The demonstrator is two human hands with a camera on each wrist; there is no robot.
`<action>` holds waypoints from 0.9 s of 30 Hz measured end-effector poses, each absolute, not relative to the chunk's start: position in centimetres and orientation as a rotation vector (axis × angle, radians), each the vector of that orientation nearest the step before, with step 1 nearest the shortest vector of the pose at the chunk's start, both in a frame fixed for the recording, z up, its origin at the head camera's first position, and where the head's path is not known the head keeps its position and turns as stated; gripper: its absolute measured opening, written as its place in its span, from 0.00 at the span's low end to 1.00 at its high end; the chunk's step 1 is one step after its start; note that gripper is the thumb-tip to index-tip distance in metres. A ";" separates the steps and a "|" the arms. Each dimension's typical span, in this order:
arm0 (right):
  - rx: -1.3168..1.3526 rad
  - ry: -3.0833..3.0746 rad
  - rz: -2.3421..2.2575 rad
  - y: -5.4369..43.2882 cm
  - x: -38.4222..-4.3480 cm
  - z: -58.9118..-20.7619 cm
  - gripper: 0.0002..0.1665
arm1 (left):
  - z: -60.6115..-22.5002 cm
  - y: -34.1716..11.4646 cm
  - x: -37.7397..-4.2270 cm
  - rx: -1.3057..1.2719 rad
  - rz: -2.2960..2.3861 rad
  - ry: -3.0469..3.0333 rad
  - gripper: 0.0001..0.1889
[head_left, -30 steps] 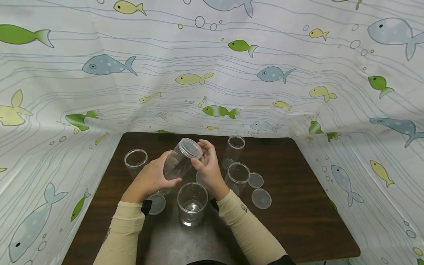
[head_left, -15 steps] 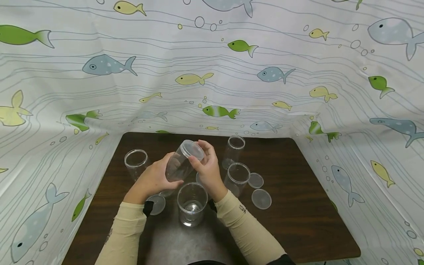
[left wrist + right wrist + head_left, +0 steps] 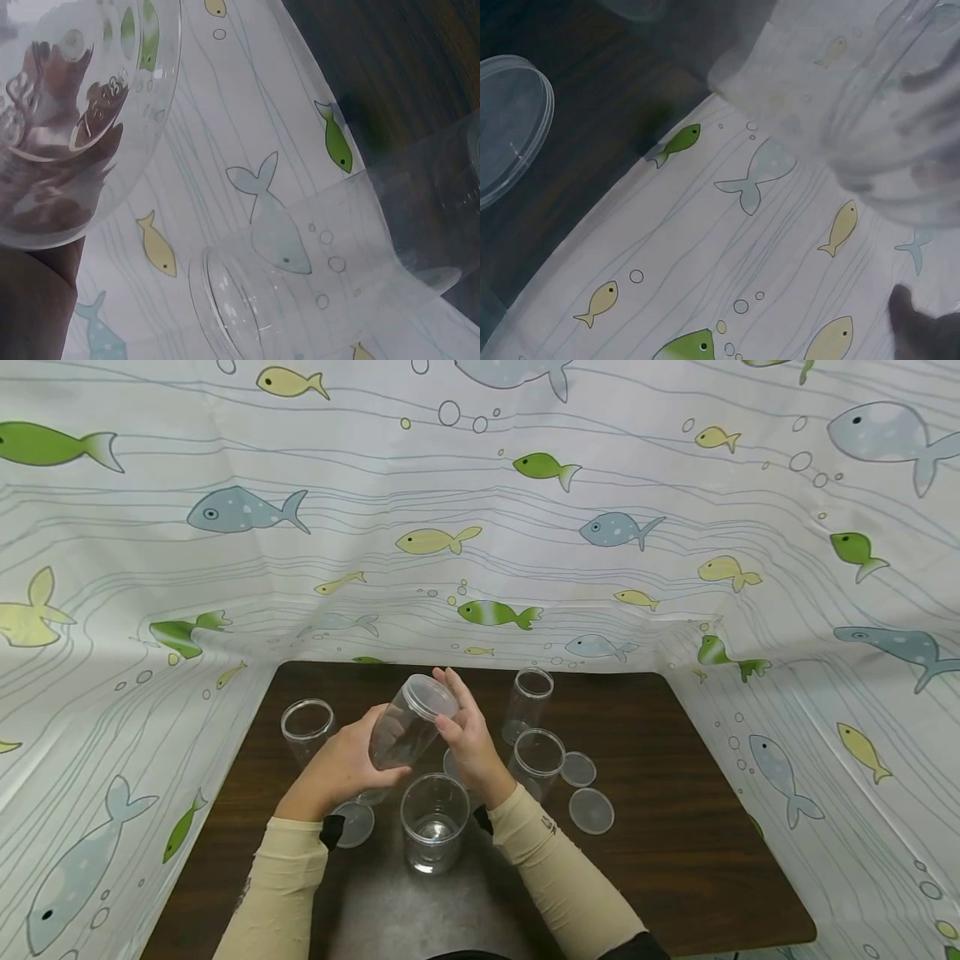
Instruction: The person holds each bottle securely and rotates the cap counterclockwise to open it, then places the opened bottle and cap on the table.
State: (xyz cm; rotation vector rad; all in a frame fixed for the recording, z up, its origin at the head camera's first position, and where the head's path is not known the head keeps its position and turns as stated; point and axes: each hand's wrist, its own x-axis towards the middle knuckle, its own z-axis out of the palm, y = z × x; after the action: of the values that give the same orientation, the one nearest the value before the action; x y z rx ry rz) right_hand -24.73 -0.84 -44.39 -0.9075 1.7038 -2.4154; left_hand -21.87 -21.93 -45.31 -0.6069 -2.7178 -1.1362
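My left hand (image 3: 341, 768) grips a clear plastic jar (image 3: 401, 735) around its side and holds it tilted above the table. On its upper end sits a translucent lid (image 3: 431, 696), which faces up and to the right. Beside the lid is my right hand (image 3: 474, 745), its fingers stretched out behind the rim and its thumb near the front edge. In the right wrist view a gap shows between the thumb (image 3: 921, 322) and the blurred jar (image 3: 885, 180). The left wrist view shows the clear end of the held jar (image 3: 142, 180), with fingers visible through it.
Uncapped clear jars stand around the hands: one in front (image 3: 435, 835), one at left (image 3: 303, 739), one at right (image 3: 537, 768), one farther back (image 3: 529, 703). Loose lids lie on the dark table (image 3: 675, 860), including a right one (image 3: 592, 811) and a left one (image 3: 354, 824). A fish-patterned sheet (image 3: 480, 560) surrounds the table.
My right hand's fingers closed in on the lid half a second ago, then straightened away from it. The jar shifted slightly right, then back left, still in my left hand.
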 end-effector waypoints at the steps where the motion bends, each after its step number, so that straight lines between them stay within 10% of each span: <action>1: -0.889 1.721 -2.437 -0.9 -24.6 -44.4 0.71 | -45.3 -22.0 -21.9 -0.602 -1.135 -2.717 0.46; 27: -0.892 1.974 -2.338 -0.9 -24.2 -43.5 0.50 | -45.1 -21.8 -22.0 -0.617 -1.095 -2.728 0.46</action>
State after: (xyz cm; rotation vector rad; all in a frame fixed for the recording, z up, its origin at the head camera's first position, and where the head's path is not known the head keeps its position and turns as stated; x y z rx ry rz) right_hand -24.19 -0.86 -43.46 -0.8916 1.9742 -2.3383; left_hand -22.02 -21.79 -45.09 -0.6172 -2.7279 -1.0950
